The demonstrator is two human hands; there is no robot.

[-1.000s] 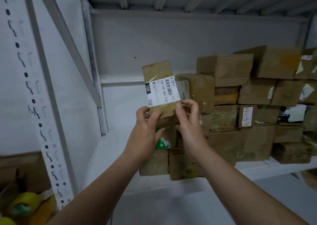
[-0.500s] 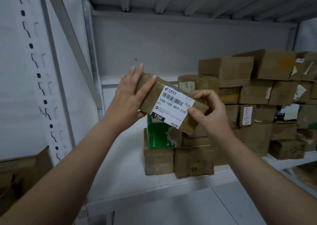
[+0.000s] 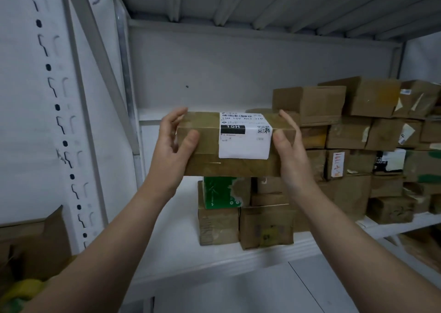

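Note:
A taped brown cardboard parcel (image 3: 207, 150) with a white shipping label (image 3: 243, 141) marked 15H lies level in front of me, above a low stack of boxes. My left hand (image 3: 173, 145) grips its left end, thumb on the front face and fingers over the top. At the right end my right hand (image 3: 290, 145) grips it the same way. The parcel hangs just above a green box (image 3: 222, 192) that tops the stack.
A white shelf board (image 3: 171, 236) carries stacked brown boxes (image 3: 346, 145) from the middle to the right. A perforated white upright (image 3: 59, 122) and a diagonal brace stand at the left. An open carton (image 3: 31, 248) with yellow tape rolls sits at lower left.
The parcel has turned from upright through tilted to level, with the label now wrapping its top and front. Both hands shifted from its lower edge to its two ends.

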